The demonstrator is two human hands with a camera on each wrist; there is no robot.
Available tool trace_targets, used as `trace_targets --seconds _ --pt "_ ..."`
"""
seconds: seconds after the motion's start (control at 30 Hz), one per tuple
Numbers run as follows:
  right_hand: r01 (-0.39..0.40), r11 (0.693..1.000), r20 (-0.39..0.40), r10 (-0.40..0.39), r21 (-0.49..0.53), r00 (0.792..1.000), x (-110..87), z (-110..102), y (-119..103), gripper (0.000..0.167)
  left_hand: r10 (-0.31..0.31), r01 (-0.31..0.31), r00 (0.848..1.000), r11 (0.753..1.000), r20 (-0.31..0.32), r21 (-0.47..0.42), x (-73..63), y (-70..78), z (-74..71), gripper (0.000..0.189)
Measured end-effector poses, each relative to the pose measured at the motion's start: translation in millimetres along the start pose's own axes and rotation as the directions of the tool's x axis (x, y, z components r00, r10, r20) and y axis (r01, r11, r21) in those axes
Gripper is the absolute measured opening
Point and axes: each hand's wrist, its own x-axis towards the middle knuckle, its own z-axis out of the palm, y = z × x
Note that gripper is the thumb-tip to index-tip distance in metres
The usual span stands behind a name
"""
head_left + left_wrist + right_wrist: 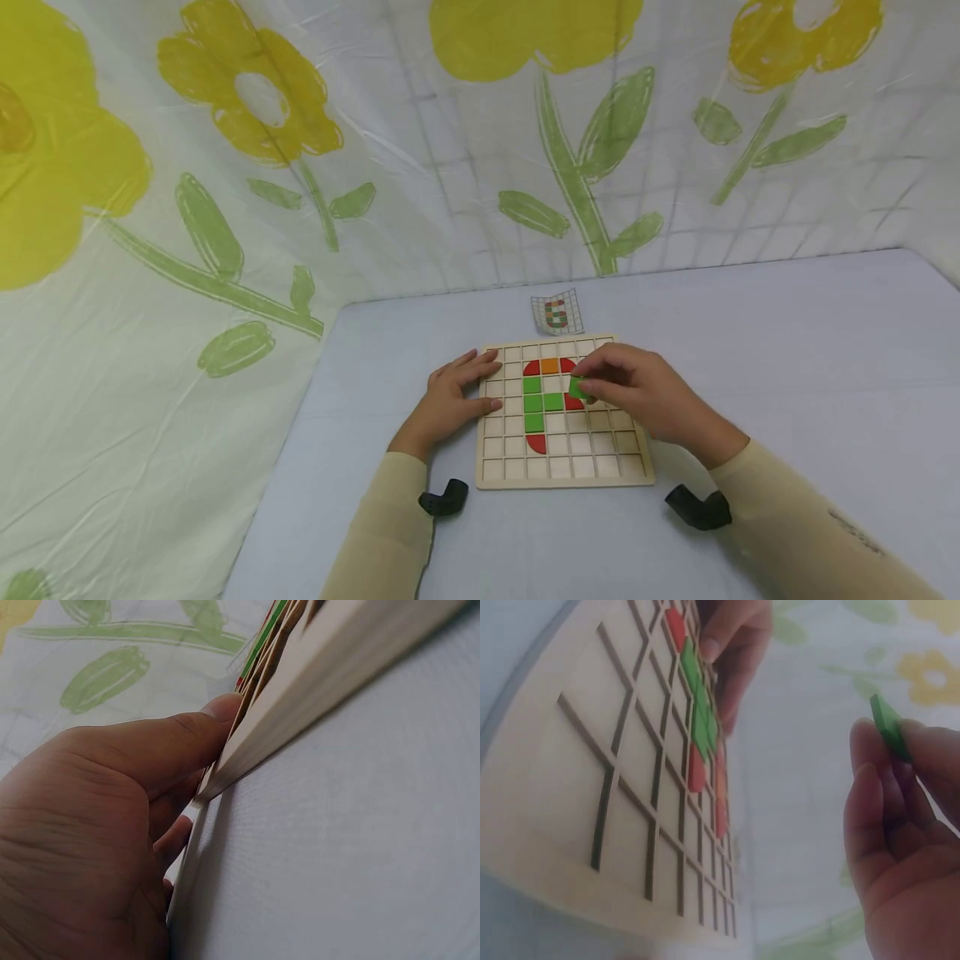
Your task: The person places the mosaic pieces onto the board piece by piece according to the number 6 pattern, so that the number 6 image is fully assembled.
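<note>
A square wooden grid board (pixel 615 472) lies on the table with colored tiles in some of its cells. Red quarter-round tiles (pixel 536 443), green square tiles (pixel 533 422) and one orange square tile (pixel 550 366) form a figure there. My right hand (pixel 645 392) pinches a loose green tile (pixel 888 729) between thumb and fingers, above the board's upper right part, partly covering the red tiles beneath. My left hand (pixel 453 400) rests on the board's left edge, fingers spread. In the left wrist view its thumb (pixel 180 746) lies on the frame's rim.
Behind the board lies a small pattern card (pixel 557 313), slightly curled, printed with a grid and a similar colored figure. A pale cloth covers the table (pixel 787 375). A flower-printed curtain (pixel 420 183) hangs along its back and left sides.
</note>
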Motion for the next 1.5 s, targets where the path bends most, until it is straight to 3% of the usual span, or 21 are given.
trace_targets --seconds 0.17,0.43,0.83,1.5 --pt "-0.026 0.999 -0.007 0.027 0.026 1.000 -0.1 5 3 0.012 0.014 -0.014 1.000 1.000 0.004 0.007 0.8 0.8 0.1 0.063" --pt "-0.072 0.995 -0.022 0.071 -0.070 0.997 -1.1 12 16 0.010 0.024 -0.024 1.000 1.000 -0.002 0.009 1.6 -1.2 0.4 0.063" --pt "-0.173 0.976 0.034 0.179 -0.131 0.983 0.0 15 31 0.007 0.032 -0.032 0.999 0.999 0.003 0.011 1.0 -0.9 -0.3 0.063" --pt "-0.106 0.961 0.092 0.133 -0.256 0.987 -0.6 20 43 0.011 -0.001 0.002 1.000 1.000 -0.004 0.004 -0.1 -0.5 1.2 0.063"
